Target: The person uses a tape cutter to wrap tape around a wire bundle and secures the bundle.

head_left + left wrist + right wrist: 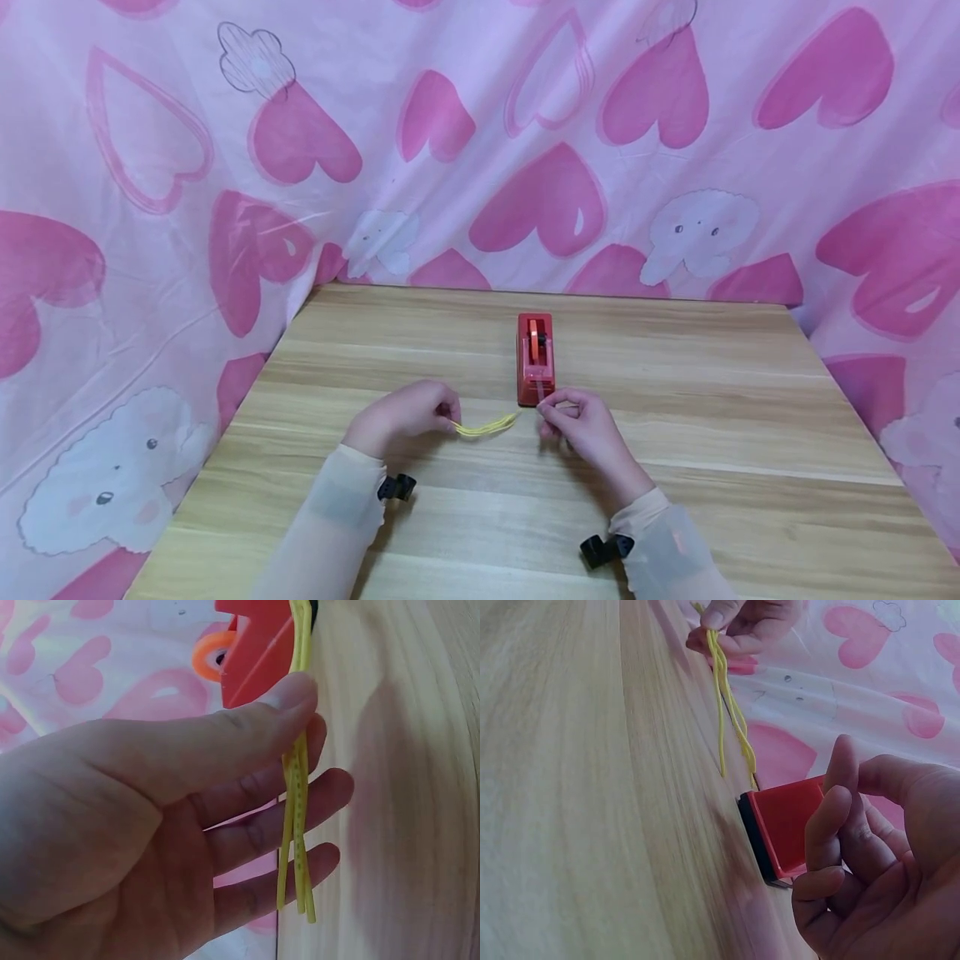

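Note:
A bundle of thin yellow wires [487, 428], one with small printed marks, is pinched between the thumb and forefinger of my left hand [411, 414]. In the left wrist view the wires [299, 810] hang past the other fingers, which are spread. Straight ahead on the table stands a red tape dispenser [537, 371] with an orange roll core. At its near end, my right hand [581, 421] pinches the end of a clear tape strip [540, 389] with thumb and forefinger. The right wrist view shows the dispenser [784, 825] partly covered by that hand; the tape is hidden there.
The wood-grain table [720, 417] reaches back to a pink curtain [450, 200] printed with hearts, which also hangs at both sides. A black wrist camera is strapped to each sleeve.

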Demonstrator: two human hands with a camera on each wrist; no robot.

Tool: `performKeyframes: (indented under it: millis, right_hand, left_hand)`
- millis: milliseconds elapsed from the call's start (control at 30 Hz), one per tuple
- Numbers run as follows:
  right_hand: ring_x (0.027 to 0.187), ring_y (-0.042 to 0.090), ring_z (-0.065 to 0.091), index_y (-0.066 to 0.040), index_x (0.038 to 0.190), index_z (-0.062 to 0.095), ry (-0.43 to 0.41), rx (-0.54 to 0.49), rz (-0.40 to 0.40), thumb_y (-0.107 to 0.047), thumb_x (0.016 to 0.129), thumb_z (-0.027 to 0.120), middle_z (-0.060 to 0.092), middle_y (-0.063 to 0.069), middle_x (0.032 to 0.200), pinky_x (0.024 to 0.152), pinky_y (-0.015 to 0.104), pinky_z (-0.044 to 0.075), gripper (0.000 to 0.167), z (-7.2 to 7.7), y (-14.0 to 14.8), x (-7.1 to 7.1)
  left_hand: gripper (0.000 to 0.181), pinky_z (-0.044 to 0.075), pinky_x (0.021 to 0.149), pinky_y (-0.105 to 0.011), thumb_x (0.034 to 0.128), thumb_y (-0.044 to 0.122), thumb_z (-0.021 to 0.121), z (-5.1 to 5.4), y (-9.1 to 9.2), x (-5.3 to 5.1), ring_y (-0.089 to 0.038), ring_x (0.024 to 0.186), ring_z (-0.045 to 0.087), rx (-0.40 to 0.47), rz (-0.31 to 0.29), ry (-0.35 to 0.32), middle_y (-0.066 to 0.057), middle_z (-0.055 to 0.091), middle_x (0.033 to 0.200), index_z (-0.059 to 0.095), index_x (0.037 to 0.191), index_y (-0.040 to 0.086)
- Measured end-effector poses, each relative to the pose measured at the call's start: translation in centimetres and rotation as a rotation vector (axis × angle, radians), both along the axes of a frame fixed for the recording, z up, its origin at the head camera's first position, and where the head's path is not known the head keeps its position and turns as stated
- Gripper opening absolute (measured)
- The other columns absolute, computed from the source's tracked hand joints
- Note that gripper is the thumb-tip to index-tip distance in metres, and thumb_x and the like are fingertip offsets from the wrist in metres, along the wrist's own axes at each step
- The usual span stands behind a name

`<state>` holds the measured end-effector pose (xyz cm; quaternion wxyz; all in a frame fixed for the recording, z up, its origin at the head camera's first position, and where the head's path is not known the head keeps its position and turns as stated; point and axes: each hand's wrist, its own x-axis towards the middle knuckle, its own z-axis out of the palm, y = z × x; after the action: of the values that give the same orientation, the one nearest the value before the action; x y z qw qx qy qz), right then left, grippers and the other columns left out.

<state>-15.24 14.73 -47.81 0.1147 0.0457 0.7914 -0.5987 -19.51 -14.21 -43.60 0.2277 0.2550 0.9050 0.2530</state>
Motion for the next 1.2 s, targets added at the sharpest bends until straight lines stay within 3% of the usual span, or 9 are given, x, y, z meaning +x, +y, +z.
performKeyframes:
  millis: [167,433,700,1033,1200]
  right_hand:
    - [0.049,0.012,0.050,-0.001,0.109,0.070,0.002,-0.030,0.017,-0.020,0.101,0.066,0.065,0.003,0.060,0.046,0.024,0.040,0.020,-0.1,-0.1,0.0]
    - [0.044,0.011,0.047,-0.004,0.108,0.071,-0.008,-0.027,-0.006,-0.025,0.099,0.070,0.057,0.002,0.052,0.043,0.023,0.036,0.023,0.4,-0.1,0.2]
    - [0.044,0.011,0.048,-0.004,0.110,0.071,-0.015,-0.039,-0.021,-0.025,0.099,0.070,0.056,0.001,0.051,0.042,0.022,0.037,0.024,0.4,-0.2,0.2]
    - [0.045,0.011,0.047,-0.005,0.110,0.072,0.008,-0.012,-0.019,-0.027,0.099,0.070,0.056,-0.001,0.051,0.043,0.022,0.032,0.025,0.6,-0.1,0.5]
    - [0.044,0.011,0.045,-0.005,0.107,0.072,0.036,0.004,-0.001,-0.027,0.098,0.071,0.055,-0.001,0.051,0.042,0.022,0.029,0.023,1.0,-0.2,0.8]
  left_hand:
    - [0.008,0.049,0.082,-0.033,0.0953,0.018,0.075,0.4,0.9,0.1,-0.013,0.080,0.057,-0.009,-0.026,-0.013,0.007,0.067,0.083,0.074,0.088,0.016]
    - [0.005,0.052,0.082,-0.031,0.0969,0.016,0.073,0.4,3.3,0.1,-0.011,0.080,0.057,-0.005,-0.083,0.097,0.007,0.066,0.086,0.072,0.092,0.016]
    - [0.005,0.054,0.086,-0.029,0.0989,0.019,0.071,-0.3,5.4,-0.3,-0.009,0.084,0.059,-0.011,-0.093,0.177,0.007,0.068,0.093,0.074,0.102,0.017]
    - [0.010,0.054,0.093,-0.030,0.1005,0.024,0.069,-1.9,7.5,-0.7,-0.011,0.097,0.064,-0.012,-0.107,0.319,0.004,0.070,0.102,0.073,0.105,0.016]
    - [0.012,0.054,0.094,-0.030,0.1011,0.024,0.068,-1.9,8.1,-0.8,-0.011,0.100,0.063,-0.004,-0.094,0.380,0.003,0.069,0.106,0.073,0.108,0.016]
